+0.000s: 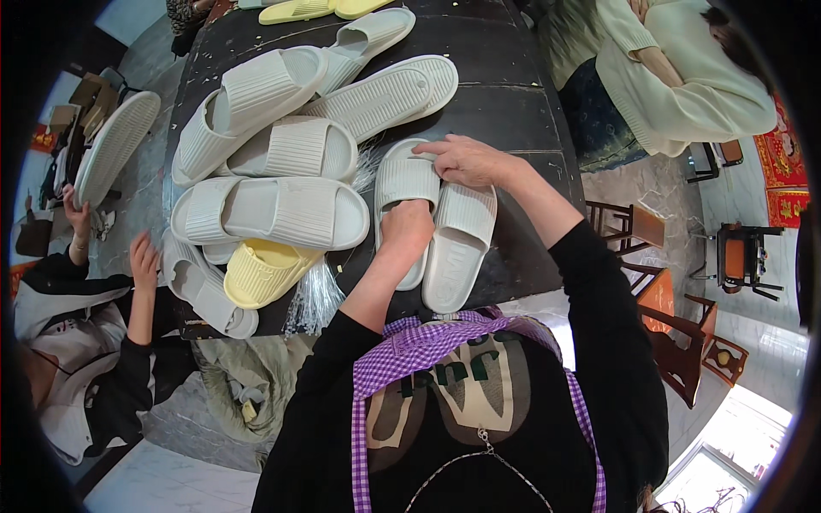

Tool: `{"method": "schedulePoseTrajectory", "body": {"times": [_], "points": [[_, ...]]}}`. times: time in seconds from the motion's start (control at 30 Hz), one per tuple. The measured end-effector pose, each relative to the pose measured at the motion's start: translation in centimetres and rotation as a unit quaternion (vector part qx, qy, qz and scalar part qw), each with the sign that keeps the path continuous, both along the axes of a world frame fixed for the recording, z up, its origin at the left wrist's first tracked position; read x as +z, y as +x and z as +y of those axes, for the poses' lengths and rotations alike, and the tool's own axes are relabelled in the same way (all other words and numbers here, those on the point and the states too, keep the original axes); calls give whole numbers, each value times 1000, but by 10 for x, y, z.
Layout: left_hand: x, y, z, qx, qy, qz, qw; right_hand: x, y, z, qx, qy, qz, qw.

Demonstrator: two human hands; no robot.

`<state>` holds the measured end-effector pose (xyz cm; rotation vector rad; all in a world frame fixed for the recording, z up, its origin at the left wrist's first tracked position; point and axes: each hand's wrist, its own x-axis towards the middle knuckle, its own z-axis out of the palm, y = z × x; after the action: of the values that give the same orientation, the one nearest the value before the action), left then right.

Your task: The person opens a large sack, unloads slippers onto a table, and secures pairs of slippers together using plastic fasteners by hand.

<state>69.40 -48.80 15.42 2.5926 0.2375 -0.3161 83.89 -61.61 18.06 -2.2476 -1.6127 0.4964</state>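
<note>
A pair of off-white slide slippers lies side by side before me, toes away. My left hand (406, 229) is closed at the foot opening of the left slipper (408, 181), its fingertips hidden under the ribbed strap. Over the toe of the right slipper (460, 252) rests my right hand (472, 161). Its index finger stretches left to the other slipper's toe, and the remaining fingers bend apart over the right one. To the left is a pile of off-white slippers (278, 209), several of them ribbed, with one yellow slipper (265, 272) at its near edge.
The dark table (505, 94) has small scraps on it. Clear plastic strands (315, 299) hang over its near edge. At left, a co-worker's hand (77, 209) holds up another slipper (118, 150). A person in a cream sweater (676, 85) stands at the far right; wooden chairs (684, 342) are nearer.
</note>
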Motion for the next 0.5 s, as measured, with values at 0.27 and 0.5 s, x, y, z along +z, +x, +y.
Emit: {"method": "schedulePoseTrajectory", "body": {"times": [0.27,0.5], "points": [[-4,-2,-2,18,7,-21,1000,-7,11,2,52,25,31,998],[12,-17,-5,23,-75,-45,996,-17,-11,-28,-104,81,-56,990]]}}
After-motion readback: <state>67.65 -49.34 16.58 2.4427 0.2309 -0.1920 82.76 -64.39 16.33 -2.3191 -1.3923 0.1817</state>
